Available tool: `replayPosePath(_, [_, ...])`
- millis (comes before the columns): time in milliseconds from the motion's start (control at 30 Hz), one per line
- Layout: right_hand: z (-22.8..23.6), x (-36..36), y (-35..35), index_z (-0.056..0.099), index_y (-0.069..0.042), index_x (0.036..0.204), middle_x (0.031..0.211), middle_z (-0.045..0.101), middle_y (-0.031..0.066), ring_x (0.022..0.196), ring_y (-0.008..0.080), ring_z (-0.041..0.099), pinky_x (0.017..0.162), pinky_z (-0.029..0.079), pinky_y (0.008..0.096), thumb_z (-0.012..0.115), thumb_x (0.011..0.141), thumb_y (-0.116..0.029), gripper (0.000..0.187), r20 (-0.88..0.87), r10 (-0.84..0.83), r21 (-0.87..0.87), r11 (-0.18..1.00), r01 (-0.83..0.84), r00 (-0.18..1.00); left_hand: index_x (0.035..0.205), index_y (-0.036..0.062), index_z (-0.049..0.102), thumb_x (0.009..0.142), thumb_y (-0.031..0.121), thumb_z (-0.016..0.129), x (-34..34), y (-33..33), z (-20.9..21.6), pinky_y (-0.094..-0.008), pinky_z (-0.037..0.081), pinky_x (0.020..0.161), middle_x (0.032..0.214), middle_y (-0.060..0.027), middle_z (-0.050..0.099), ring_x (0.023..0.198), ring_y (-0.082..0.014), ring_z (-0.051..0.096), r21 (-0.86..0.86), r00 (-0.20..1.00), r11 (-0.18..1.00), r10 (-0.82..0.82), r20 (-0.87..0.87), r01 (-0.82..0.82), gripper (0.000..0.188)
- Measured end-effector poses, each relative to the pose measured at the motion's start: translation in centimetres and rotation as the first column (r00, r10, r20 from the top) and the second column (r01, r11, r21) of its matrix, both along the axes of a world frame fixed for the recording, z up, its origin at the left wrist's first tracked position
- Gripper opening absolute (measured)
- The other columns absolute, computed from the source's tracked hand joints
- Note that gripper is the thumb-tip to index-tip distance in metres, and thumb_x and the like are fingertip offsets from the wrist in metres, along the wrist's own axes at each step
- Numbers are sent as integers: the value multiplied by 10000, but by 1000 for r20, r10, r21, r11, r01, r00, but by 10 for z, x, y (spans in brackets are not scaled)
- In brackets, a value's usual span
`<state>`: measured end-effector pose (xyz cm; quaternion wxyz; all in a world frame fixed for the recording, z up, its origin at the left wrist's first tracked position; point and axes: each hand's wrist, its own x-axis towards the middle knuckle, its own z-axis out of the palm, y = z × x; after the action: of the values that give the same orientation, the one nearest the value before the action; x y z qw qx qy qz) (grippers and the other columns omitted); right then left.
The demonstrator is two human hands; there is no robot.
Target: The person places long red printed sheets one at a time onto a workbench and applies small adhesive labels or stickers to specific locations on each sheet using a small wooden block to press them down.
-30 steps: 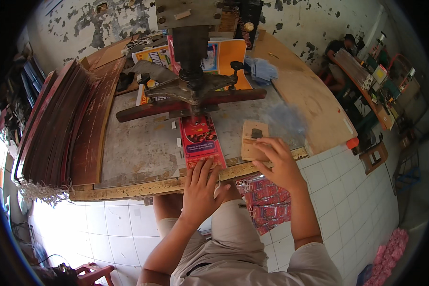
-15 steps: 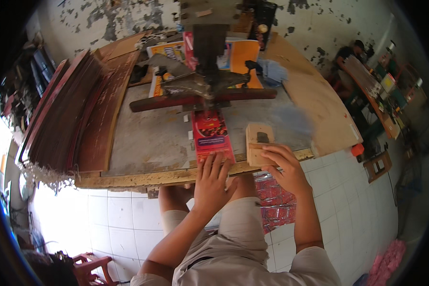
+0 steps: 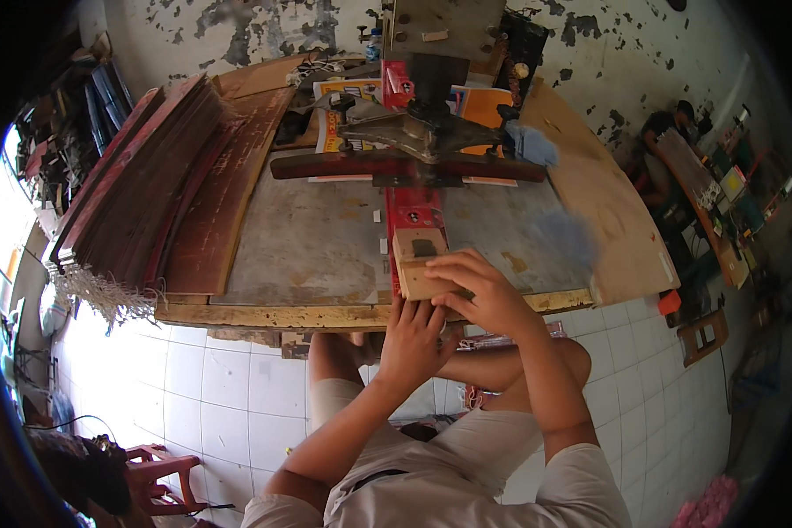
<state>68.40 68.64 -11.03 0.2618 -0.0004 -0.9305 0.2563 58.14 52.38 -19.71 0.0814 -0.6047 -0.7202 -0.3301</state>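
Apparently at a placing step: grasping the wooden block over the red printed sheet with right hand, resting left hand unclenched by the near table edge; probably calling for careful squaring next.

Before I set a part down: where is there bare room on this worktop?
Biggest bare patch: the grey plate between the brown boards and the red sheet. Smaller: right of the wooden block, beyond the right hand. Crowded: by the left hand and around the press.
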Motion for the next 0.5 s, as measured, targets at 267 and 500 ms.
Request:
replayPosePath(267, [-22,-48,31,785,-34,1294,1408,720,75,1317,317,647,1116,566,442,879,924,-117,391,-38,-105,68,992,108,994,1464,10,626,954,360,823,-3,0,2,-639,360,1284,1568,-249,592,1508,-455,521,78,999,997,-2,-35,4,649])
replayPosePath(500, [-30,-59,40,783,-33,1291,1418,711,69,1317,313,648,1115,566,443,881,917,-103,393,-65,-97,72,992,102,993,1471,29,637,970,390,810,-3,0,0,-636,341,1304,1599,-236,579,1534,-440,507,48,999,999,7,-34,-6,641])
